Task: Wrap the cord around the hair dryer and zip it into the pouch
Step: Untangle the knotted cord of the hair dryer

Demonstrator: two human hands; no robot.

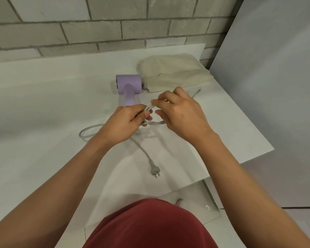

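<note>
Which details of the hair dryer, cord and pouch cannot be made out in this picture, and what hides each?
Head view:
- Bottom of the hair dryer handle, where the cord joins: hidden behind the left hand.
- Number of cord loops held: covered by the left hand and right hand.
- Zip of the pouch, open or closed: lost in the folded cloth.
- Dryer's outlet face: turned sideways, only its edge shows.

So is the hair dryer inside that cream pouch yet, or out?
Out. The hair dryer lies on the table beside the pouch, while the left hand and right hand hold its loose cord.
</note>
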